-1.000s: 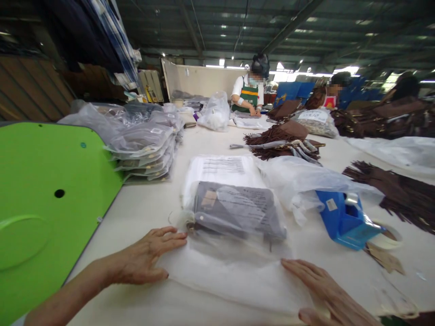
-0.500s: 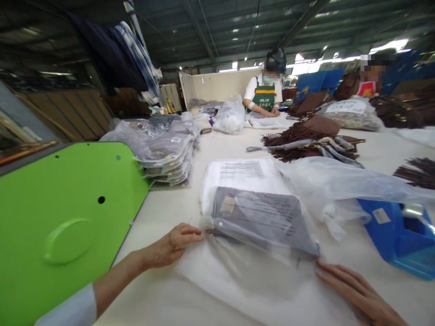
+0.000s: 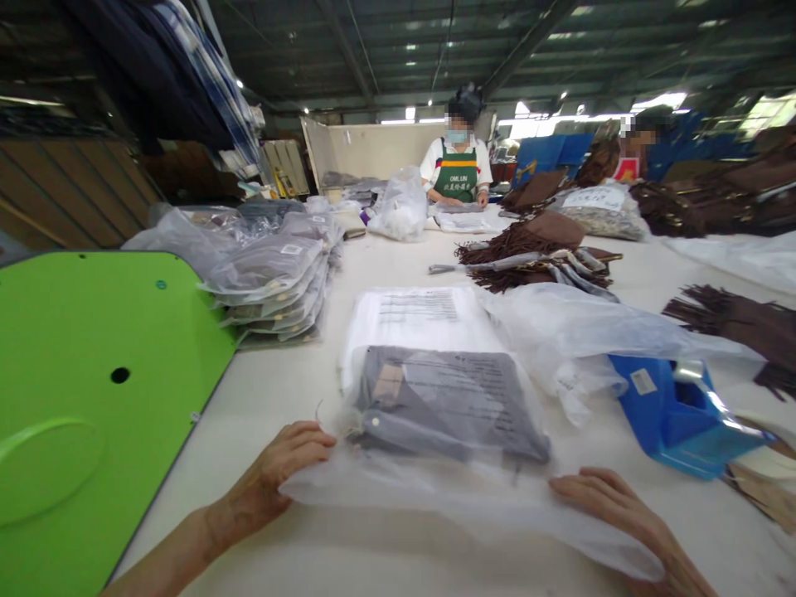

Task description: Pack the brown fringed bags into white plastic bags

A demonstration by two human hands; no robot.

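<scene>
A frosted clear plastic bag (image 3: 410,489) lies on the white table, with a flat dark grey fabric bag (image 3: 453,398) inside it. A tan tag shows near the fabric bag's upper left. My left hand (image 3: 279,468) holds the plastic's near left edge, its fingers bent together. On the opposite side, my right hand (image 3: 622,514) has the near right edge between thumb and fingers; its thumb is mostly hidden behind the plastic. The plastic's near edge is folded up between both hands. Beneath and beyond the grey bag are white printed plastic bags (image 3: 410,315).
A stack of bagged grey items (image 3: 274,282) stands left, beside a green panel (image 3: 112,332). At right are a blue tape dispenser (image 3: 659,414), loose plastic (image 3: 560,332) and brown fringed pieces (image 3: 528,240). A co-worker in a green apron (image 3: 456,174) handles something across the table.
Both hands have lifted the plastic's near edge and folded it back toward the grey bag. The view has shifted right, so everything sits farther left.
</scene>
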